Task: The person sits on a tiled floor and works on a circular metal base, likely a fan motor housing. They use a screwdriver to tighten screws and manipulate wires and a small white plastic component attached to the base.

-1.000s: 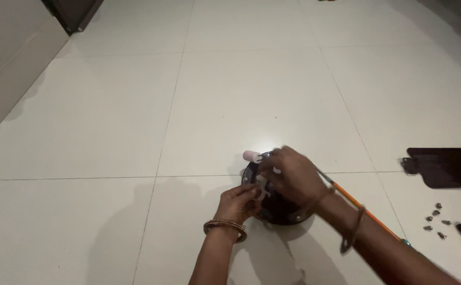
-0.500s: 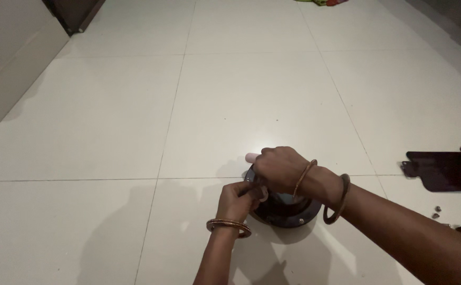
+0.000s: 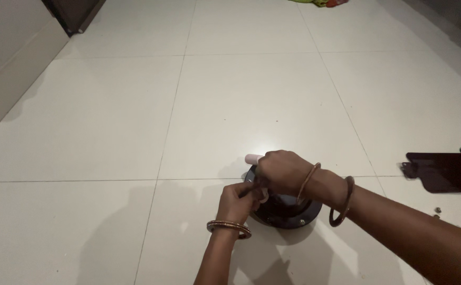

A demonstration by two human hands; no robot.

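Holding the round black part (image 3: 286, 211) steady on the floor (image 3: 230, 105) is advised; left hand (image 3: 238, 200) & right hand (image 3: 280, 171) are closed, probably pinching a small white piece (image 3: 263, 197).

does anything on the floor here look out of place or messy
Mildly. A flat black piece lies loose on the tiles at right, with small bits scattered below it. Both hands, left hand and right hand, are on the round black part, which looks intact.
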